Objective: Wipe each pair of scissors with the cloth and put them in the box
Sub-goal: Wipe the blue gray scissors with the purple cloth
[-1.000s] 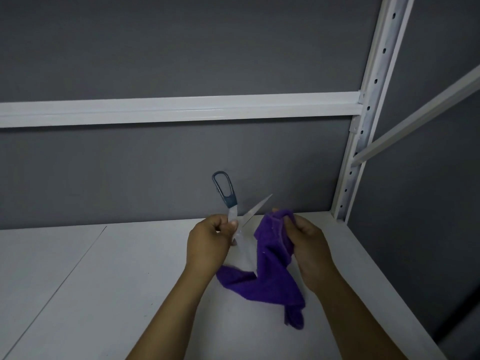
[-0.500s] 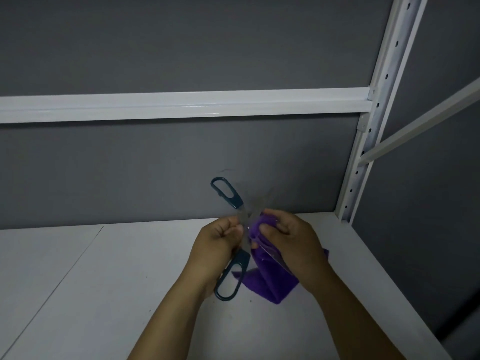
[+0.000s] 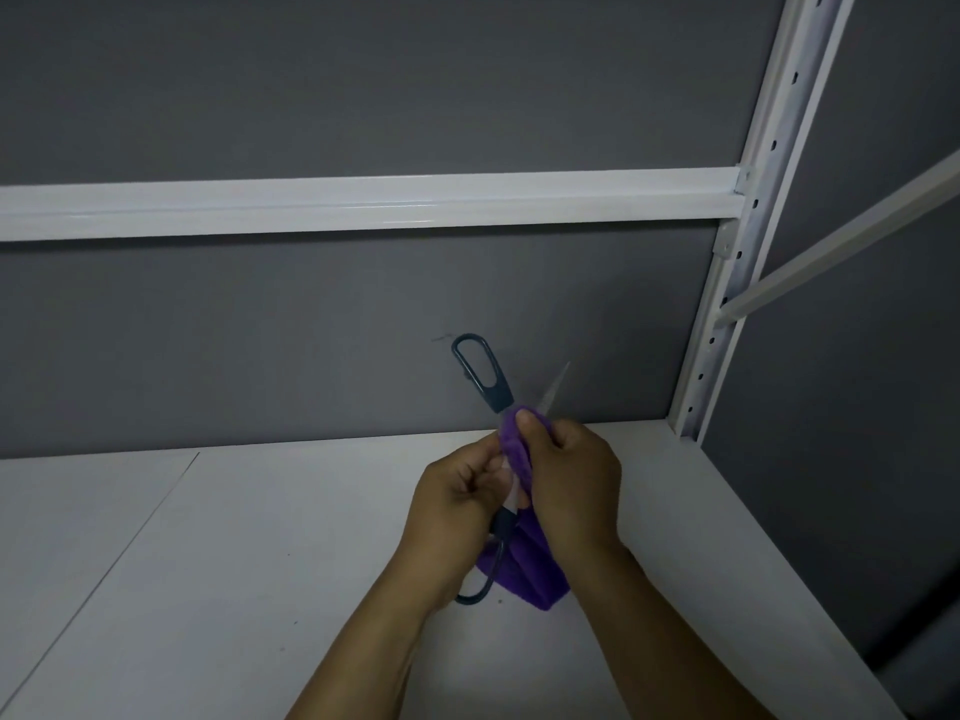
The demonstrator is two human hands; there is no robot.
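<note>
Gripping one pair of scissors [image 3: 480, 370], one purple cloth [image 3: 524, 569], two hands.

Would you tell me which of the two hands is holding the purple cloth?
The right hand: it pinches the purple cloth around the scissors, while the left hand grips only the scissors.

Scissors [image 3: 480, 374] L of cloth [image 3: 530, 569], touching – above shelf [image 3: 208, 563].
</note>
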